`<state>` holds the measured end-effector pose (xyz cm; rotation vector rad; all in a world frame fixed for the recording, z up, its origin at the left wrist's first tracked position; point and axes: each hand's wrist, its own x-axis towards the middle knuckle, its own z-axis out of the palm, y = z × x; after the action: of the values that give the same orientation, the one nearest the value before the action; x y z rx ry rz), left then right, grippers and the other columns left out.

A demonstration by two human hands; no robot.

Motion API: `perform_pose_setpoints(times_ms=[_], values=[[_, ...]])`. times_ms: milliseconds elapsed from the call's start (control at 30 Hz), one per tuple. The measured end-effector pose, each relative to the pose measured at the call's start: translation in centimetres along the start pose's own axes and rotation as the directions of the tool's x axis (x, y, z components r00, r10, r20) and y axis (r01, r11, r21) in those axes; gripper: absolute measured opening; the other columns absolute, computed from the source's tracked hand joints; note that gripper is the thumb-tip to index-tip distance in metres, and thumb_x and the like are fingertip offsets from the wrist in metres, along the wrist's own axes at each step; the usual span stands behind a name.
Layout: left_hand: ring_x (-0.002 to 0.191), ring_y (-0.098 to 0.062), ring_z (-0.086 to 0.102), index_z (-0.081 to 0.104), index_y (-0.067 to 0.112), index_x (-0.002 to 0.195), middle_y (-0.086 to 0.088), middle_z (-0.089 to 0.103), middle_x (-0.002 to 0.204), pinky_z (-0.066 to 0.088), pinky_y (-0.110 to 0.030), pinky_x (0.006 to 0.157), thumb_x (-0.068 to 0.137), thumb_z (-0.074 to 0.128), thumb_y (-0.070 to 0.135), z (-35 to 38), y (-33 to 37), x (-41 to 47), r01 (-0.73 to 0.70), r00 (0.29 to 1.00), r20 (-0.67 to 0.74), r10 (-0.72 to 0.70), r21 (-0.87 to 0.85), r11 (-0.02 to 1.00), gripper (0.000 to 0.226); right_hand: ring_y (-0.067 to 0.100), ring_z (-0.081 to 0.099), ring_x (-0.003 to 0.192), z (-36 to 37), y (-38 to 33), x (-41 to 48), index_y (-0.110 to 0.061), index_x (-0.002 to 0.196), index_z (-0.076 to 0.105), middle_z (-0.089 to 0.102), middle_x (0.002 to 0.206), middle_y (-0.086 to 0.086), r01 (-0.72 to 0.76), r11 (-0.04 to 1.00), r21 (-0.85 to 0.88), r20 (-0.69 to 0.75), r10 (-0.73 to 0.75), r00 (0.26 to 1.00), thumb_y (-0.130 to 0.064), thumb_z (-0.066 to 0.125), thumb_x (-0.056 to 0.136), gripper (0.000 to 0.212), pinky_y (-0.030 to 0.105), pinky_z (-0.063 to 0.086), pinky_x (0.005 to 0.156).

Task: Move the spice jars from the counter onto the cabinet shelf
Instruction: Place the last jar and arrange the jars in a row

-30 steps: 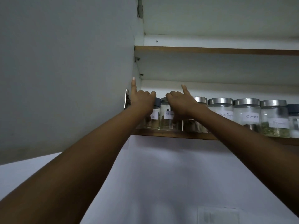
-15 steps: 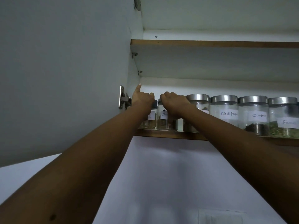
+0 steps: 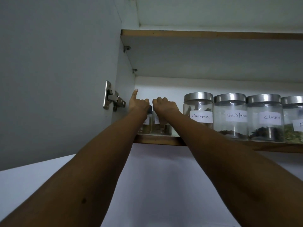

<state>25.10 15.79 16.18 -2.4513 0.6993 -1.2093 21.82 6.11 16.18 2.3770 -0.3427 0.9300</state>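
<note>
Both arms reach up to the left end of the shelf [image 3: 157, 140] inside the open cabinet; the left hand [image 3: 138, 104] curls over the top of a small dark-lidded jar [image 3: 146, 124], its forefinger [image 3: 134, 94] pointing up along the cabinet's side wall and its other fingers closed over the lid; the right hand [image 3: 164, 106] is closed over the top of a second small jar [image 3: 158, 126] just beside the first, knuckles toward the camera. Both small jars stand upright on the shelf, each with a white label too hidden to read. To their right runs a row of larger glass jars with silver lids, touching or nearly so: Cinnamon [image 3: 198, 110], Black Pepper [image 3: 230, 116], Cloves [image 3: 265, 117], and one more jar [image 3: 293, 118] cut by the frame edge, green matter at its bottom. The door [image 3: 54, 76] hangs open on the left, its hinge [image 3: 111, 96] just beside the left hand; an upper shelf [image 3: 205, 34] spans above; a pale wall [image 3: 157, 185] shows below.
</note>
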Motion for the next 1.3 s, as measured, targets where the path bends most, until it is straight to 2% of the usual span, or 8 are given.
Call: perform_pose_setpoints(times_ms=[167,267,433,700,900,1067,1200,1300], values=[[0.121,-0.022,0.052,0.036,0.006,0.136,-0.006,0.055,0.128,-0.009,-0.044,0.115,0.095,0.049,0.023,1.5,0.3,1.4,0.012,1.0,-0.002,-0.012,-0.046,0.999,0.046,0.028,0.039,0.123,1.0,0.0,1.1,-0.004,0.134,0.029,0.038,0.133,0.013,0.002,1.0,0.004,0.02,-0.002,1.0,-0.011,0.073,0.075,0.074,0.037,0.042,0.09],[0.121,-0.021,0.052,0.034,0.007,0.137,-0.005,0.057,0.126,-0.007,-0.042,0.116,0.095,0.048,0.024,2.3,0.2,2.1,0.02,1.0,-0.017,-0.021,-0.073,0.997,0.047,0.027,0.038,0.125,1.1,-0.2,1.8,-0.005,0.135,0.03,0.038,0.135,0.013,-0.002,1.0,-0.003,0.036,0.002,0.999,-0.013,0.072,0.078,0.072,0.037,0.041,0.093],[0.126,-0.025,0.046,0.03,0.005,0.138,-0.011,0.052,0.134,0.006,-0.039,0.117,0.097,0.044,0.025,2.8,-0.1,3.2,0.039,0.999,0.023,-0.035,-0.206,0.978,0.048,0.028,0.039,0.125,1.5,-0.3,2.8,-0.005,0.136,0.029,0.039,0.135,0.013,0.003,1.0,-0.029,0.067,-0.001,0.998,-0.013,0.073,0.076,0.075,0.037,0.042,0.092],[0.127,-0.031,0.043,0.03,0.008,0.135,-0.014,0.047,0.136,0.023,-0.043,0.11,0.089,0.057,0.018,4.6,-0.6,4.1,0.052,0.996,0.089,-0.025,-0.314,0.948,0.055,0.031,0.044,0.119,2.2,0.3,3.4,-0.003,0.129,0.034,0.044,0.13,0.014,0.028,1.0,0.007,0.051,-0.028,0.998,-0.006,0.071,0.075,0.065,0.039,0.042,0.087],[0.136,-0.035,0.028,0.028,0.009,0.139,-0.016,0.037,0.143,0.014,-0.046,0.114,0.088,0.058,0.018,6.4,-0.5,4.9,0.054,0.998,0.042,-0.043,-0.345,0.937,0.06,0.029,0.049,0.111,3.2,0.5,3.8,-0.004,0.123,0.039,0.048,0.123,0.013,0.015,0.997,0.072,0.021,-0.017,1.0,-0.006,0.065,0.078,0.052,0.034,0.038,0.076],[0.143,-0.034,0.009,0.017,0.007,0.145,-0.021,0.015,0.153,0.007,-0.049,0.115,0.092,0.055,0.022,6.6,0.0,4.7,0.089,0.996,0.05,-0.077,-0.314,0.945,0.067,0.03,0.051,0.109,3.3,0.2,4.0,-0.005,0.123,0.039,0.048,0.122,0.014,-0.024,0.986,0.163,0.07,0.012,0.997,-0.013,0.064,0.08,0.051,0.037,0.044,0.085],[0.144,-0.032,-0.004,-0.002,0.007,0.148,-0.02,-0.004,0.156,0.001,-0.05,0.115,0.093,0.054,0.027,6.5,0.1,4.4,0.112,0.993,0.064,-0.098,-0.291,0.95,0.081,0.03,0.05,0.111,3.1,-0.1,3.6,-0.005,0.126,0.039,0.048,0.124,0.015,-0.042,0.98,0.194,0.07,0.029,0.997,-0.02,0.062,0.084,0.05,0.038,0.044,0.087],[0.144,-0.03,-0.01,-0.006,0.005,0.148,-0.018,-0.01,0.156,-0.002,-0.049,0.115,0.097,0.045,0.027,5.9,0.3,4.3,0.119,0.993,0.014,-0.121,-0.308,0.944,0.075,0.031,0.051,0.112,3.1,-0.2,3.5,-0.005,0.126,0.04,0.049,0.125,0.014,-0.051,0.982,0.18,0.032,0.046,0.998,-0.022,0.057,0.088,0.046,0.039,0.044,0.086]])
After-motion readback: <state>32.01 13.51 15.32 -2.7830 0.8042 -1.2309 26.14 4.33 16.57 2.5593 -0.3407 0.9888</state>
